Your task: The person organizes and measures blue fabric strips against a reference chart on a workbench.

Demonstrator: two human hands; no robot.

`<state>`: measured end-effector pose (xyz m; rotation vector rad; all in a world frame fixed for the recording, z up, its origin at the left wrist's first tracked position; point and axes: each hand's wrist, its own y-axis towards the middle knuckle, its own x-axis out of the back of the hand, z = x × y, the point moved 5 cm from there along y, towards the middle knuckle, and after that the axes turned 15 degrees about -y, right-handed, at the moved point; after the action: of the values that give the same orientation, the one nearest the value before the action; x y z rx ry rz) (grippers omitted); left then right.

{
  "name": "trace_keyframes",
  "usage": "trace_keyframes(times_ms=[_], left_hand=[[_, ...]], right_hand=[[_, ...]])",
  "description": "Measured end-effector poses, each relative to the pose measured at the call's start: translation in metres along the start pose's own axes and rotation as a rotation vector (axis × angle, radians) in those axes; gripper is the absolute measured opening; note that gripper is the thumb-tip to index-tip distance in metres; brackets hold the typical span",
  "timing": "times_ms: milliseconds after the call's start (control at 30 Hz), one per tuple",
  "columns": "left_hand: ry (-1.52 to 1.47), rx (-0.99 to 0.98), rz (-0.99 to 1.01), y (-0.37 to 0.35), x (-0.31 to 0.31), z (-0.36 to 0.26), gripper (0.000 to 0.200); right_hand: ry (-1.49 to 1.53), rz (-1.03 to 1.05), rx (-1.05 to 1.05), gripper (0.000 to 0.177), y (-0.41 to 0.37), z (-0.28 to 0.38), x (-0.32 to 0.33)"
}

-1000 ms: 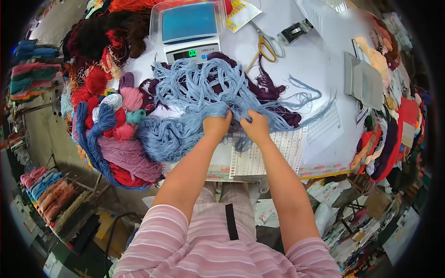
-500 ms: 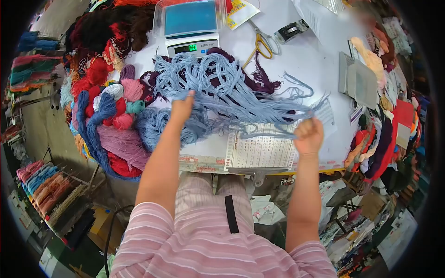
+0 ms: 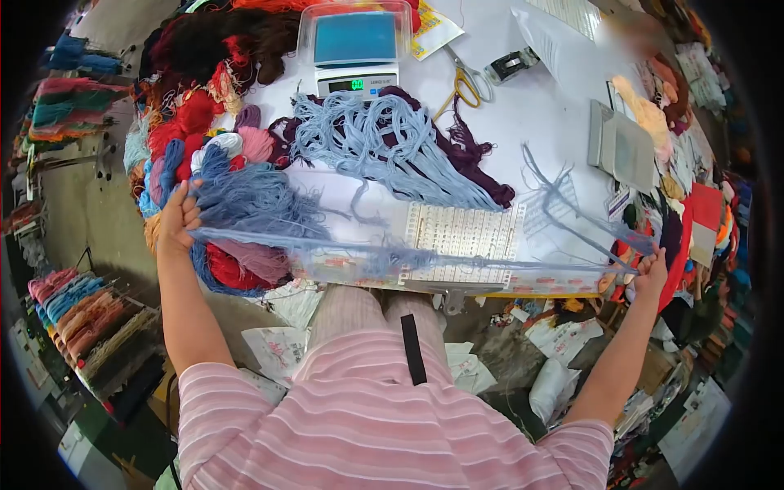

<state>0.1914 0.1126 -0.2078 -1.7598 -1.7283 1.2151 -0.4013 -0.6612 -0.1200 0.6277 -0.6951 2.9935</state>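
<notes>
A thin bunch of blue yarn strands stretches nearly level across the front of the table, blurred in places. At the left end my left hand is closed around it, beside a fluffy blue yarn heap. Far to the right, the fingers of my right hand pinch the other end, with loose strands trailing up from there. Behind the stretched yarn lies a pile of light blue skeins over dark purple yarn. A perforated card sheet lies partly under the strands.
A digital scale with a clear tray stands at the back. Yellow-handled scissors and a black tape dispenser lie to its right. Colourful yarn crowds the left side. A grey lidded box sits at the right.
My hands have moved far apart, left hand leftward and right hand rightward and down. The blue strands have been drawn off the pile and now span between them.
</notes>
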Motion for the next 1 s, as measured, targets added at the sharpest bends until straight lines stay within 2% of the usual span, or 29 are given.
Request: trace_keyframes(times_ms=[67,133,167,233,300,367,433,467,500,533,600,633,700,733,800,867,933,1000], left_hand=[[-0.009,-0.073,-0.041,0.007,-0.006,0.0,0.03],[-0.001,-0.148,-0.061,0.015,-0.012,0.008,0.029],[-0.001,-0.136,-0.071,0.018,-0.017,0.017,0.029],[0.006,-0.089,-0.064,0.018,-0.033,0.041,0.027],[0.054,-0.112,-0.11,0.02,-0.042,0.073,0.024],[0.146,-0.093,-0.077,0.012,-0.059,0.114,0.025],[0.198,-0.027,-0.061,0.001,-0.075,0.15,0.033],[0.273,0.017,-0.055,-0.003,-0.079,0.163,0.035],[0.345,0.06,-0.048,-0.006,-0.081,0.173,0.036],[0.414,0.099,-0.065,-0.009,-0.083,0.18,0.032],[0.442,0.126,-0.074,-0.014,-0.092,0.184,0.03],[0.462,0.148,-0.077,-0.015,-0.096,0.187,0.027],[0.442,0.156,-0.058,-0.011,-0.102,0.195,0.025],[0.386,0.218,0.03,-0.008,-0.109,0.204,0.024],[0.321,0.287,0.141,0.005,-0.119,0.228,0.026],[0.593,0.179,0.22,0.023,-0.132,0.257,0.034],[0.971,-0.466,0.515,0.042,-0.148,0.29,0.042],[1.181,-0.405,0.515,0.041,-0.165,0.317,0.051]], right_hand=[[-0.077,-0.01,0.021,0.034,-0.004,0.005,-0.007],[-0.31,-0.083,0.169,0.034,-0.012,0.005,-0.025],[-0.314,-0.036,0.197,0.032,-0.02,-0.002,-0.039],[-0.454,0.263,0.301,0.025,-0.03,-0.037,-0.077],[-0.363,0.293,0.094,0.019,-0.069,-0.084,-0.129],[-0.424,0.394,0.02,0.021,-0.133,-0.118,-0.193],[-0.307,0.533,-0.217,0.03,-0.177,-0.166,-0.246],[-0.343,0.651,-0.296,0.026,-0.195,-0.188,-0.27],[-0.366,0.713,-0.274,0.023,-0.213,-0.204,-0.297],[-0.479,0.811,-0.215,0.017,-0.227,-0.214,-0.317],[-0.805,0.842,0.348,0.015,-0.239,-0.239,-0.36],[-0.799,0.848,0.342,0.015,-0.247,-0.246,-0.374],[-0.988,0.799,0.622,0.02,-0.261,-0.252,-0.396],[-0.985,0.803,0.615,0.02,-0.259,-0.263,-0.403],[-1.287,0.745,0.752,0.02,-0.256,-0.281,-0.416],[-1.209,0.766,0.708,0.02,-0.259,-0.273,-0.415],[-1.136,0.785,0.674,0.02,-0.262,-0.264,-0.411],[-0.97,0.898,0.586,0.015,-0.267,-0.261,-0.404]])
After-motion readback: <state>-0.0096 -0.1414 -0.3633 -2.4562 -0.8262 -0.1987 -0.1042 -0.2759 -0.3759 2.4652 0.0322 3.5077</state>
